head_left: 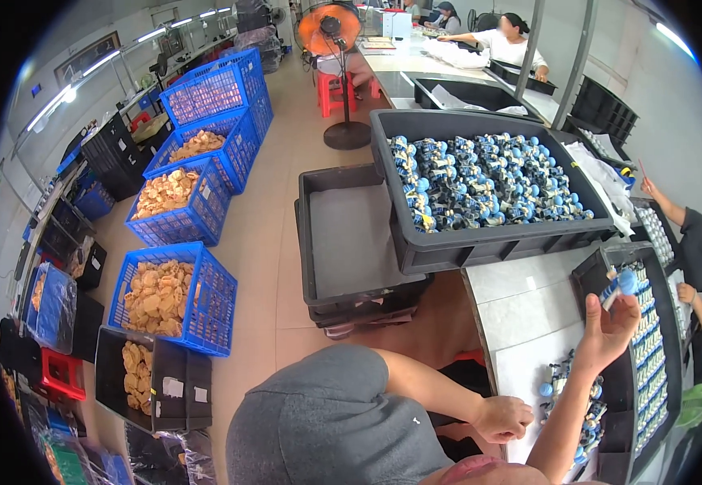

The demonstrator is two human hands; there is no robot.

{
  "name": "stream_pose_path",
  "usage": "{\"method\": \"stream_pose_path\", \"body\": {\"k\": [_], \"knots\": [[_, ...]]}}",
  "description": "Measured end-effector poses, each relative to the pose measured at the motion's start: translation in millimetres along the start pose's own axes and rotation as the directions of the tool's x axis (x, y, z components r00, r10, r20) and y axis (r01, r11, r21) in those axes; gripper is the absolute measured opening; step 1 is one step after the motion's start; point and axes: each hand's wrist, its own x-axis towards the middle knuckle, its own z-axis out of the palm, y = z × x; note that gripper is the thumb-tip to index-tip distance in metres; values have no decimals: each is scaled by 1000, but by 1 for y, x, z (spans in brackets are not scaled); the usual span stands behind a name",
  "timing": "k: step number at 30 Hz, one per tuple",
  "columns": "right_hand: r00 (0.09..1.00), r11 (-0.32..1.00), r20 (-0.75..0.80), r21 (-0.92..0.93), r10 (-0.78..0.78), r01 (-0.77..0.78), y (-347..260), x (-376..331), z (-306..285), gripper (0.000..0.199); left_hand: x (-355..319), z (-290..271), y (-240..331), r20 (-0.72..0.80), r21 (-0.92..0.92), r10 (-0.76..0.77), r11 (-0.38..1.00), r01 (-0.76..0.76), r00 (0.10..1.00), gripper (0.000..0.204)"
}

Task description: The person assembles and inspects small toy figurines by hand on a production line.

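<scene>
Holds up a blue-topped figure (621,287) in the right hand (612,323), near a black tray (621,396) of figures in rows; curls the left hand (503,418) by the tabletop (516,293) edge, near loose figures (591,430).

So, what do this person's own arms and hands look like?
The left arm wears a short dark grey sleeve and is bare below it. The right forearm is bare too; its sleeve is out of view. The left hand and right hand are ungloved; no watch shows.
</scene>
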Motion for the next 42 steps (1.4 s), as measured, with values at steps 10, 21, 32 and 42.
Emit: {"method": "stream_pose_path", "body": {"k": [10,21,32,42], "knots": [[993,956,118,292,-10,-25,-55,8,46,42,-1,5,10,-19,-18,9,1000,-9,1000,9],[821,703,75,477,565,-527,0,-31,-24,45,2,-10,-4,71,4,-86,996,86,994,10],[777,768,55,122,627,-629,12,-46,-76,44,0,-200,39,117,-55,-6,998,12,993,13],[747,749,91,7,659,-662,13,-38,-94,47,-32,-429,-45,-249,257,-720,596,761,648,20]]}}
